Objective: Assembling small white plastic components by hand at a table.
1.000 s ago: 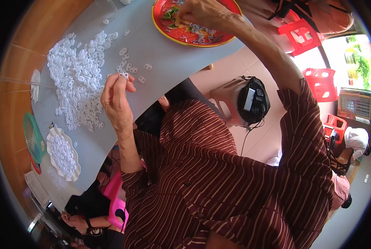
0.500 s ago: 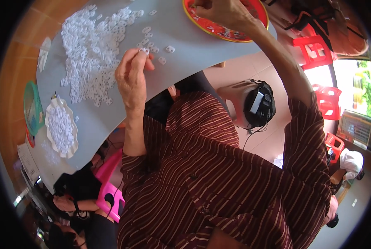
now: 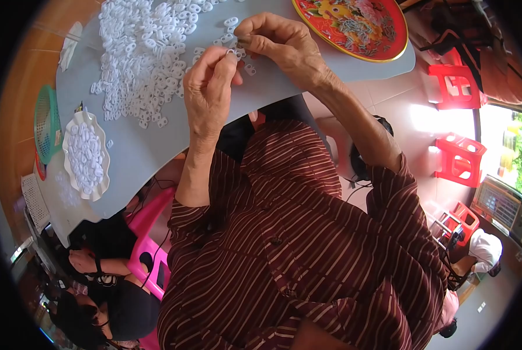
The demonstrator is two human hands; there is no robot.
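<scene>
Over the grey table (image 3: pixel 147 149), my left hand (image 3: pixel 208 90) pinches a small white two-holed plastic piece (image 3: pixel 231 52) between thumb and fingertips. My right hand (image 3: pixel 290 51) is right beside it, thumb and index finger pressed together at the piece; whatever they hold is too small to make out. Several loose white pieces lie beyond and under the fingertips. To the left spreads a big pile of the same white pieces (image 3: pixel 135 55). Small metal pins (image 3: pixel 365 30) lie in a red flowered round tray (image 3: pixel 325 36) with a yellow rim, at the far right.
A scalloped white dish (image 3: pixel 102 189) holds smaller white pieces (image 3: pixel 86 154) on the left, near a green basket (image 3: pixel 44 119). Another person (image 3: pixel 112 265) sits at lower left by a pink chair (image 3: pixel 141 259). Red stools (image 3: pixel 459 160) stand on the floor at right.
My right hand has come from the red tray leftward to meet my left hand. My left hand, still pinching the white piece, sits slightly further right in view.
</scene>
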